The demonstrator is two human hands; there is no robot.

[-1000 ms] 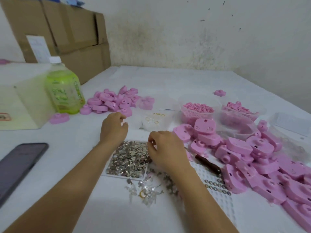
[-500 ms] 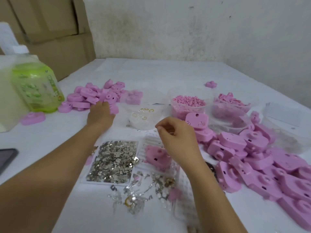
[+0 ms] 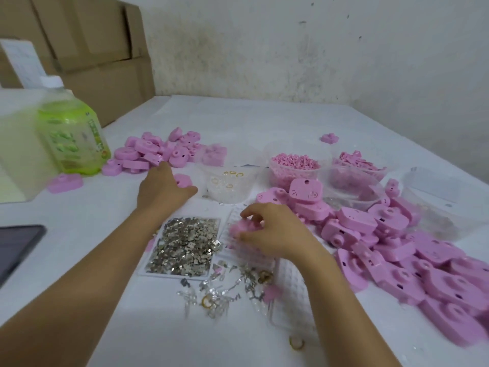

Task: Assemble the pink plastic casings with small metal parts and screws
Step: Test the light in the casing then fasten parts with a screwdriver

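My right hand point(image 3: 272, 234) curls its fingers round a pink casing point(image 3: 238, 230) that lies on a white dimpled tray point(image 3: 291, 290). My left hand point(image 3: 164, 189) reaches forward with fingers stretched toward the back-left pile of pink casings point(image 3: 156, 152). A single pink casing point(image 3: 183, 180) lies between its thumb and forefinger. A flat tray of small shiny metal parts point(image 3: 185, 245) sits between my forearms. Loose metal bits, clear pieces and gold rings point(image 3: 225, 290) are scattered in front of it.
A big heap of pink casings point(image 3: 397, 250) fills the right side. Clear tubs hold gold rings point(image 3: 227, 184), pink pellets point(image 3: 293, 165) and pink parts point(image 3: 357, 165). A green bottle point(image 3: 71, 139), a dark phone point(image 3: 16, 247) and cardboard boxes point(image 3: 92, 49) stand at the left.
My right hand has dropped from mid-air onto the pink casing on the dimpled tray and closed round it. My left hand stays at the back-left pile, with one casing now beside its thumb.
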